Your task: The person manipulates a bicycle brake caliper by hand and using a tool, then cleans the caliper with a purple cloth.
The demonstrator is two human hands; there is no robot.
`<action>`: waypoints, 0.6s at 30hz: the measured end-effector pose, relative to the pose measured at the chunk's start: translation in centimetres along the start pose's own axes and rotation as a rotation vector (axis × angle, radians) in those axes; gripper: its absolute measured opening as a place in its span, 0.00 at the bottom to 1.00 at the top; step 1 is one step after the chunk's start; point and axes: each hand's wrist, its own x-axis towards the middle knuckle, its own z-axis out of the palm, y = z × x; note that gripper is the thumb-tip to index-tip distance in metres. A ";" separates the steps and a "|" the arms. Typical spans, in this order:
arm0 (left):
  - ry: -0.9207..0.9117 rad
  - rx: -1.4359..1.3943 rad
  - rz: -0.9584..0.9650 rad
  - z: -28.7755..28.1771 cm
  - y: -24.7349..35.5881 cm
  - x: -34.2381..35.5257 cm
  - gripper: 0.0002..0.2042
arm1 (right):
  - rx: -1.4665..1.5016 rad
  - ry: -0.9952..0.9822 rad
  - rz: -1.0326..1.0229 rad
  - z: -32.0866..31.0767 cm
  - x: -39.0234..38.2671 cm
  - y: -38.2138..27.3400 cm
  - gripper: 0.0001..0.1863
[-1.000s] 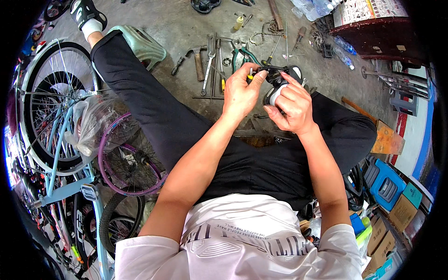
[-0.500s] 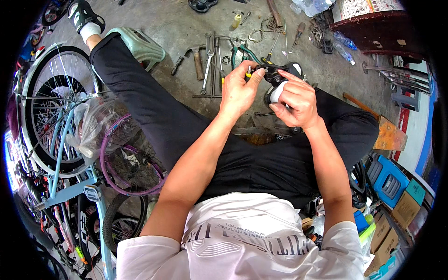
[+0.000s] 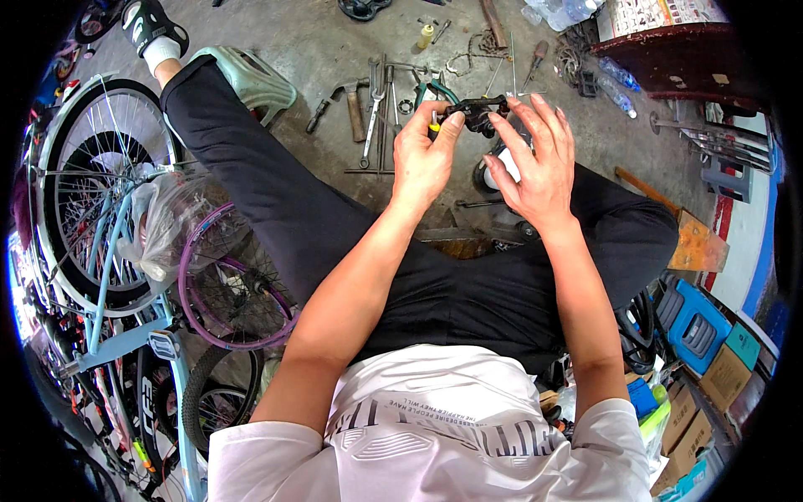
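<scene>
My left hand (image 3: 422, 159) is closed on one end of a small black bicycle derailleur (image 3: 478, 110), thumb against its near side. A short yellow-and-black tool handle (image 3: 434, 125) sticks out between its fingers; the rest of that tool is hidden. On the other side, my right hand (image 3: 542, 171) has its fingers stretched and spread. Its fingertips are close to the derailleur's right end; whether they touch it I cannot tell. Below the part, between my hands, shows the black and white of my shoe (image 3: 505, 164).
On the concrete floor ahead lie a hammer (image 3: 357, 117), a wrench (image 3: 373, 125), green-handled pliers (image 3: 435, 88) and a small yellow bottle (image 3: 426, 36). A blue bicycle frame (image 3: 109, 268) and a purple wheel rim (image 3: 191, 293) crowd my left. A blue plastic case (image 3: 694, 322) stands at right.
My right hand has uncurled, its fingers spreading upward beside the derailleur. The derailleur now lies more level and is less covered. My left hand keeps its hold, shifted slightly left.
</scene>
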 end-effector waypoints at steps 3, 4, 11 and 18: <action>0.032 0.006 0.031 -0.1 0.4 0.0 0.09 | -0.066 0.015 -0.032 0.5 -0.2 0.2 0.33; 0.049 0.000 0.033 -0.1 0.2 0.1 0.10 | -0.088 0.020 -0.045 0.5 -0.2 0.2 0.33; 0.087 0.005 0.038 -0.3 0.1 0.2 0.10 | -0.024 0.185 0.036 1.8 -0.3 0.8 0.36; 0.055 -0.051 0.077 0.1 -0.3 0.0 0.10 | 0.836 -0.076 0.907 2.5 0.0 0.2 0.31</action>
